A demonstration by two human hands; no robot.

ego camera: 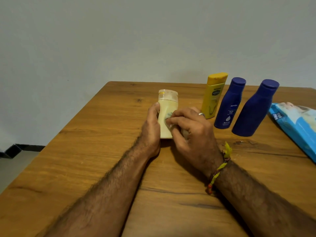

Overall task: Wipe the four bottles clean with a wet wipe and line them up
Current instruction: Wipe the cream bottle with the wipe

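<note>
Where a wood-grain table [85,168] meets a pale wall [119,31], four bottles stand: one cream bottle [166,115] at centre, one yellow Vaseline bottle [213,96] and two blue Nivea bottles [228,105] [254,110] far right. One blue wipes pack [297,127] lies rightmost. The left hand [151,130] grips the cream bottle; the right hand [189,130] pinches a wet wipe [169,123] against it.

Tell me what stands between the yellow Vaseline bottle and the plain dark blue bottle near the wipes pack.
The blue Nivea bottle stands between the yellow Vaseline bottle and the plain dark blue bottle, as the head view shows.
</note>
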